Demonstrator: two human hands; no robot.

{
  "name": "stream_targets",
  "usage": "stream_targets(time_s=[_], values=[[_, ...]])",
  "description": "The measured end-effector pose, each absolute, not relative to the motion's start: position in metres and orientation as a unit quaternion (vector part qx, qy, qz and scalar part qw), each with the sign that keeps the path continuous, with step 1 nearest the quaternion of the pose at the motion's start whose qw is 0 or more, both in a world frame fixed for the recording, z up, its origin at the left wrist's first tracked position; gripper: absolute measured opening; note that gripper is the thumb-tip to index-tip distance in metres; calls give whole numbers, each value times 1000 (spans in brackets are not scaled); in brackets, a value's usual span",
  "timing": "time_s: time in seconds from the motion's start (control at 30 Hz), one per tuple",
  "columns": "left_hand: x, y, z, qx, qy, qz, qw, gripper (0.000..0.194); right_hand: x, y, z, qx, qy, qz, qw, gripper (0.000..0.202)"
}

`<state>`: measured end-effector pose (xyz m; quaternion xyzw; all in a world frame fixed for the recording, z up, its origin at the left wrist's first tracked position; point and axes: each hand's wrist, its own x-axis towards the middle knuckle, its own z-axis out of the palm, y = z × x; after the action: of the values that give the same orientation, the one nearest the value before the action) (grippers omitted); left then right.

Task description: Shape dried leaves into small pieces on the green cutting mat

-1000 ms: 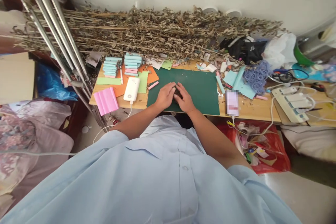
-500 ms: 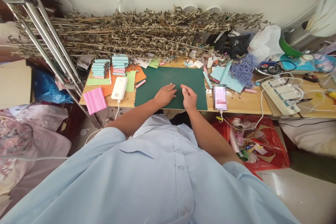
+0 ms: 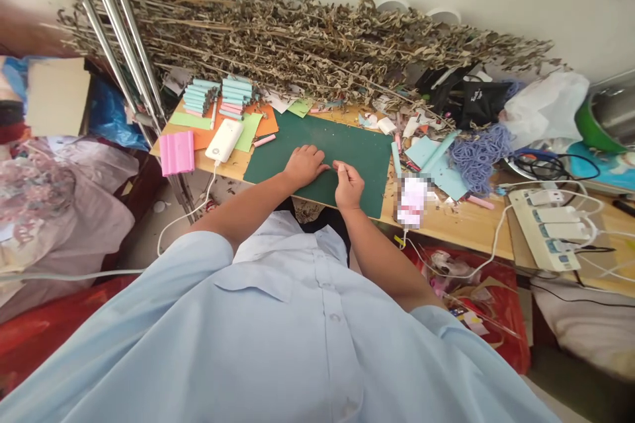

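Both hands are over the green mat (image 3: 317,139) on the wooden table. My left hand (image 3: 305,165) rests palm down near the mat's middle, its fingers curled together; whatever lies under them is hidden. Just to its right, my right hand (image 3: 349,185) is closed, thumb against the forefinger, and anything in the pinch is too small to make out. The fingertips of the two hands nearly meet. A pink roll (image 3: 264,141) lies at the mat's left edge, and a pale blue roll (image 3: 395,159) at its right edge.
Dried stalks (image 3: 297,39) run along the wall. Blue and pink rolls (image 3: 237,94), a power bank (image 3: 224,141) and pink paper (image 3: 177,153) are on the left. A phone (image 3: 413,201), purple yarn (image 3: 481,158) and a power strip (image 3: 546,228) are on the right. Crutches (image 3: 119,33) stand at left.
The view has turned, so the table slants down to the right. My left fingers have drawn in, and my right thumb and forefinger have come nearer to them.
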<state>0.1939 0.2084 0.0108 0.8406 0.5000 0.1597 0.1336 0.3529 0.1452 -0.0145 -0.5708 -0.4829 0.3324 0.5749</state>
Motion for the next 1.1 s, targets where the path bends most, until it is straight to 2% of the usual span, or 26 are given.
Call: stream_targets(time_s=[0.13,0.43,0.6,0.7,0.8,0.93,1.1], values=[[196,214,7,845,495,139,149,35,355,147,-19,-578,-480,335,569,45],[198,214,6,816,519,182,174,41,358,151,-23,-579,-497,336,552,45],[190,218,12,744,565,289,209,45,357,150,-21,-579,-502,333,548,46],[182,224,17,649,587,387,291,55,356,149,-18,-581,-491,323,563,43],[176,230,23,523,578,452,433,54,354,148,-16,-584,-487,311,570,41],[167,236,33,350,494,508,613,54,351,146,-16,-584,-528,275,551,38],[152,235,42,158,392,531,735,58,345,145,-15,-593,-571,246,511,44]])
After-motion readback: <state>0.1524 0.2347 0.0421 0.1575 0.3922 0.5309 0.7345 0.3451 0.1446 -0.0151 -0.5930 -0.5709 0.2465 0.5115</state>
